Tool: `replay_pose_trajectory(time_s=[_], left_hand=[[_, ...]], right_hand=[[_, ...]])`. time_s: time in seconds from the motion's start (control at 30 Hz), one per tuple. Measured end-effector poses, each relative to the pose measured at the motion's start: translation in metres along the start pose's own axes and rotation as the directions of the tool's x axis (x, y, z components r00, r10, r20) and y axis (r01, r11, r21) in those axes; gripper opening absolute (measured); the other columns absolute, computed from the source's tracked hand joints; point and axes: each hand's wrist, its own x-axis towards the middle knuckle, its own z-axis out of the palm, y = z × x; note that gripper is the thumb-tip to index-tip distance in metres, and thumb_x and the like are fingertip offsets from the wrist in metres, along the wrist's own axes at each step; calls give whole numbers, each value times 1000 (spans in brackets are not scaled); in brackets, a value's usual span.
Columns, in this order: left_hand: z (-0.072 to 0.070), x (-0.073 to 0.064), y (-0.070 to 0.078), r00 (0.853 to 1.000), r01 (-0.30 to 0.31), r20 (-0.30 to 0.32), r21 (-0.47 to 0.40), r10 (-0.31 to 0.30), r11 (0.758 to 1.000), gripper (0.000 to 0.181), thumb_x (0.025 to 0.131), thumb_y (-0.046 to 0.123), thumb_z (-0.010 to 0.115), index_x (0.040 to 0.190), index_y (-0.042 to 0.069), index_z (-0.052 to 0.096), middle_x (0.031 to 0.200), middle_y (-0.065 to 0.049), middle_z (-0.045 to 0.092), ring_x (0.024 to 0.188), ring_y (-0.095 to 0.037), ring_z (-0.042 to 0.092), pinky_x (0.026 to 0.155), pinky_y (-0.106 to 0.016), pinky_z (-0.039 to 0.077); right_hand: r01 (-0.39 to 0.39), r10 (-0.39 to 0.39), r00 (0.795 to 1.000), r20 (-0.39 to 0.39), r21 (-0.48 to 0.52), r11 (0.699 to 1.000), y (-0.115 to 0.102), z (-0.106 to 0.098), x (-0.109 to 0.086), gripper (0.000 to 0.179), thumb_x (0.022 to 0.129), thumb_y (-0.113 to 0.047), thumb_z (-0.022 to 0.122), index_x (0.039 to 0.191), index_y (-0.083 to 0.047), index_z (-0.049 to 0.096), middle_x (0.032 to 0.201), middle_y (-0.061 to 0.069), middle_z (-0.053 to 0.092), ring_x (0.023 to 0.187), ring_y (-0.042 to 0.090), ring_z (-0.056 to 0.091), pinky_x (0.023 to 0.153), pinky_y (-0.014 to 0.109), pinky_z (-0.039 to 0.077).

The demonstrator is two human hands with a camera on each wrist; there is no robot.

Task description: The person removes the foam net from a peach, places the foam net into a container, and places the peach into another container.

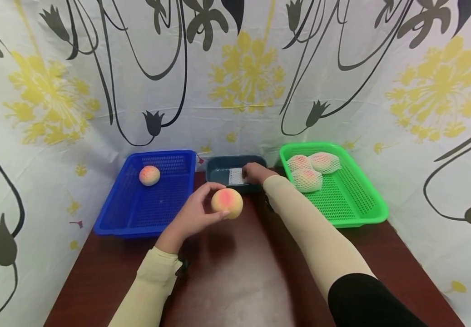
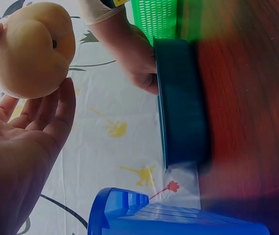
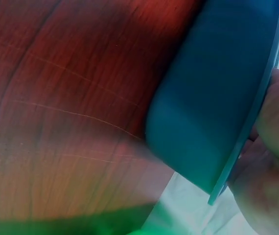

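My left hand [image 1: 196, 211] holds a bare yellow peach [image 1: 227, 203] with a pink blush, gripped between thumb and fingers above the table. In the left wrist view the peach [image 2: 32, 51] shows its stem dimple. My right hand [image 1: 256, 173] reaches into the dark teal tray [image 1: 217, 178] at the back, its curled fingers at the right edge of a white foam net [image 1: 236, 176]. The tray wall hides the fingertips in both wrist views. Another bare peach [image 1: 149, 175] lies in the blue basket [image 1: 108, 227] on the left.
At the right stands a green basket [image 1: 366, 211] with several netted peaches [image 1: 306, 180] grouped at its left back. Baskets and tray rest on a dark red wooden table [image 1: 235, 277]. Patterned white cloth [image 1: 243, 122] hangs behind and at both sides.
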Motion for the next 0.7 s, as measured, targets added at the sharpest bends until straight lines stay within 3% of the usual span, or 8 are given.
replay_pose_trajectory(time_s=[0.07,0.23,0.27,0.37,0.47,0.7], left_hand=[[1,0,0,1000,2,1,1,-2,1000,62,92,27,93,145,26,61,139,3,65,117,-23,66,100,-48,60],[1,0,2,1000,20,7,3,-20,1000,62,92,27,93,145,25,60,140,2,65,119,-23,65,101,-48,59],[2,0,3,1000,23,6,4,-23,1000,62,92,27,93,145,25,60,140,2,65,119,-23,65,101,-48,59],[2,-1,3,1000,28,3,4,-28,1000,63,92,28,93,145,25,60,139,2,65,119,-23,65,102,-48,59],[2,-1,2,1000,31,2,6,-31,999,62,92,28,93,145,25,60,139,2,65,119,-24,66,102,-49,60],[0,-1,2,999,35,-1,3,-35,999,63,92,28,94,145,25,60,139,2,65,119,-24,66,102,-50,60]], right_hand=[[-19,19,1000,17,10,1000,-2,-1,-3,16,99,-11,73,112,-2,78,111,14,76,104,31,68,100,48,57],[-28,28,1000,13,8,1000,34,22,32,13,97,-17,77,108,-9,79,109,9,76,102,28,68,98,48,58],[-15,15,1000,5,9,1000,44,28,41,12,97,-18,77,106,-11,80,107,7,75,100,27,68,96,48,58],[37,-36,999,-35,15,999,53,31,46,15,94,-21,79,105,-12,82,104,5,77,96,26,68,92,47,59],[66,-66,996,-62,8,998,42,20,31,21,92,-24,82,109,-10,83,105,7,78,96,25,69,91,48,59],[31,-22,995,-94,99,995,-17,-22,-40,27,98,-17,84,120,-3,79,119,14,76,111,31,69,103,48,57]])
